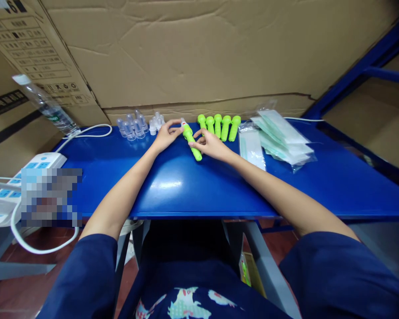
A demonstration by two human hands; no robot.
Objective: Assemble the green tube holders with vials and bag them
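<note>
A bright green pen-shaped tube (193, 142) with a white and red tip lies slanted on the blue table (173, 181). My left hand (164, 135) pinches its tip end near the far side. My right hand (210, 144) rests on the tube's middle, fingers curled over it. Just behind, several more green tubes (219, 126) stand side by side. Left of them are small clear vials (131, 127) and small white caps (156, 122).
Sealed clear and white pouches (279, 138) are stacked at the right. A white power strip (26, 173) with its cable sits at the left edge, beside a plastic water bottle (48, 106). Cardboard boxes (199, 53) wall the back. A blue shelf frame (362, 73) stands at the right.
</note>
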